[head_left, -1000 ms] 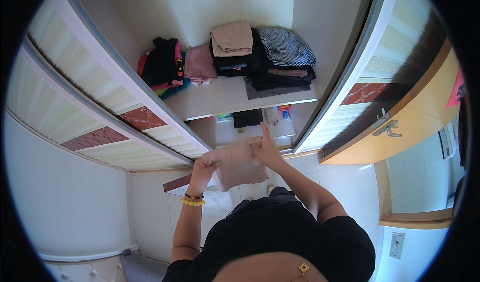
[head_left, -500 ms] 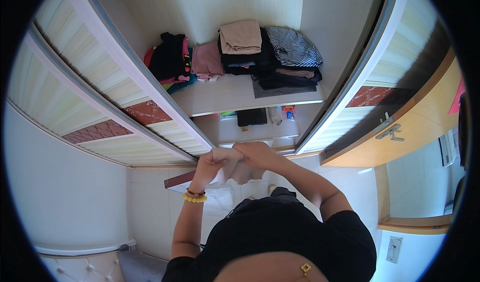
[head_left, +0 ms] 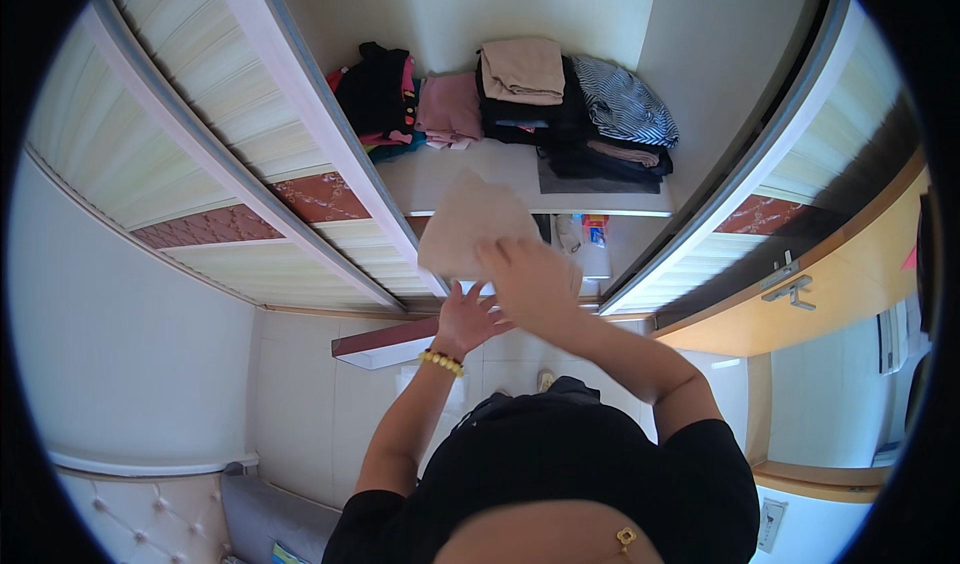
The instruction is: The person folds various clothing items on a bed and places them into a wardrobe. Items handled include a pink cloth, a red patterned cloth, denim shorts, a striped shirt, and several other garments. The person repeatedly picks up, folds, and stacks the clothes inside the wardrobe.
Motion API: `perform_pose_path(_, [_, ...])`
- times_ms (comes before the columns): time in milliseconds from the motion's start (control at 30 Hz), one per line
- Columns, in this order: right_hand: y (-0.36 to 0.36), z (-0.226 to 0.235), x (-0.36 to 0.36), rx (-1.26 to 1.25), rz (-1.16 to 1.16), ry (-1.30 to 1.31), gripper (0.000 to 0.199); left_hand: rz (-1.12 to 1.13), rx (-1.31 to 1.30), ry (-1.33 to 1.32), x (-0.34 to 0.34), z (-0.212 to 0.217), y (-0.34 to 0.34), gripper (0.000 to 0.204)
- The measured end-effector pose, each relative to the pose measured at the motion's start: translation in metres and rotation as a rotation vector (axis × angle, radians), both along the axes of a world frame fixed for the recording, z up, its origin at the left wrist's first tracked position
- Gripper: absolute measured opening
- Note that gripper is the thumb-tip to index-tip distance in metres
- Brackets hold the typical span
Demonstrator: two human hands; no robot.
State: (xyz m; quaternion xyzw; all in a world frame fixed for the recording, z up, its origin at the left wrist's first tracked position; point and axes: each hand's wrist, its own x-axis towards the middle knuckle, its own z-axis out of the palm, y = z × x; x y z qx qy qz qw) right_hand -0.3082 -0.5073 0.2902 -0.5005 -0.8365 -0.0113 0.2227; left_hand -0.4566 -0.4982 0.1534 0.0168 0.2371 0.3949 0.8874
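Note:
A light beige cloth (head_left: pixel 468 219) hangs spread out in front of the wardrobe's lower shelf edge, slightly blurred by motion. My right hand (head_left: pixel 535 286) grips its lower right part, fingers lying over the fabric and the thumb side hidden. Just below the cloth is my left hand (head_left: pixel 466 322), open with its fingers apart and holding nothing. A beaded yellow bracelet (head_left: pixel 441 362) circles the left wrist. On the shelf beyond, a folded beige garment (head_left: pixel 522 71) tops a dark pile, beside a folded pink garment (head_left: pixel 449 107).
The wardrobe shelf (head_left: pixel 450 179) also carries a heap of black clothes (head_left: pixel 375 94) and a striped garment (head_left: pixel 622 102). Sliding doors flank the opening. Below my left hand lies a dark red and white panel or drawer (head_left: pixel 385 346). A wooden door (head_left: pixel 740 314) stands at the right.
The beige cloth has gone from bunched between both hands to spread out and raised toward the shelf. My left hand has let go and opened. The view has shifted slightly left.

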Motion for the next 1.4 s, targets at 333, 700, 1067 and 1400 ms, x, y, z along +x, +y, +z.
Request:
perform_pose_path(333, [-0.047,-0.084,-0.017,-0.081,0.146,0.094,0.045,0.182,0.245,-0.143,-0.003,-0.025,0.015,0.036])
perform_pose_path(700, [0.044,0.003,0.037,-0.739,0.321,0.458,0.034,-0.044,-0.012,0.168,-0.051,-0.001,-0.004,0.035])
perform_pose_path(1067, [0.227,0.170,0.094,0.235,0.083,0.201,0.029,0.229,0.212,0.436,-0.051,-0.013,0.030,0.028])
perform_pose_path(1400, [0.429,-0.107,0.135,0.125,-0.165,-0.301,0.064,0.337,0.164,0.598,0.007,-0.004,0.052,0.023])
